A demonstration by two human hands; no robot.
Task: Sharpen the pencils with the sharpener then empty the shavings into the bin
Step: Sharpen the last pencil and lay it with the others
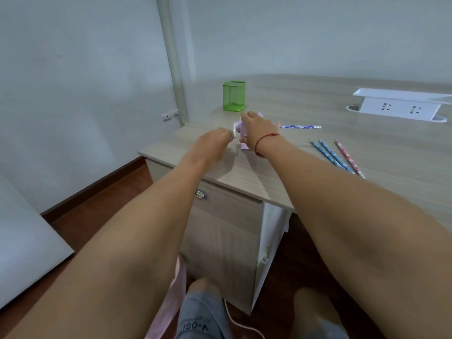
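One lilac sharpener (241,128) is held down near the desk's (318,192) left corner by the right hand (259,133), whose fingers are curled over its top. Its crank (234,130) is pinched at 9 o'clock by the left hand (215,141). A purple pencil (300,127) is seen projecting at 3 o'clock. Three pencils (335,156) are laid at 4 o'clock, well apart, and a green mesh pot (233,96) is set at 12 o'clock

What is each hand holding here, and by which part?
Right hand grips the sharpener over its top; left hand pinches its crank at the left end.
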